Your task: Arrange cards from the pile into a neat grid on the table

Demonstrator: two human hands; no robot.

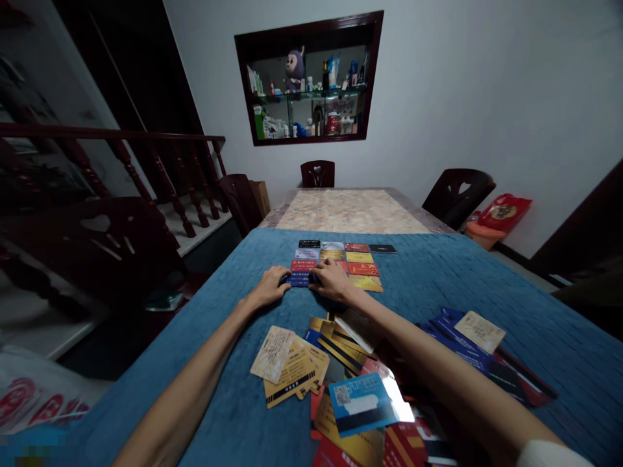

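A blue card (300, 279) lies at the near left corner of a grid of cards on the blue cloth. My left hand (269, 286) has its fingers curled onto the card's left edge. Its right edge is gripped by my right hand (331, 281), which partly hides the cards behind it. Directly beyond the blue card is a red card (304, 264). Farther up the grid are a black card (309, 244), a silver card (332, 246) and a yellow card (359, 257). A gold card (367, 283) sits right of my right hand.
Nearer me, a loose heap of cards includes a light blue card (363, 403) and a beige card (274, 353). Another pile with dark blue cards (455, 340) lies to the right. A patterned tabletop (341, 211) extends beyond the blue cloth (233, 383). Chairs (457, 194) surround the table.
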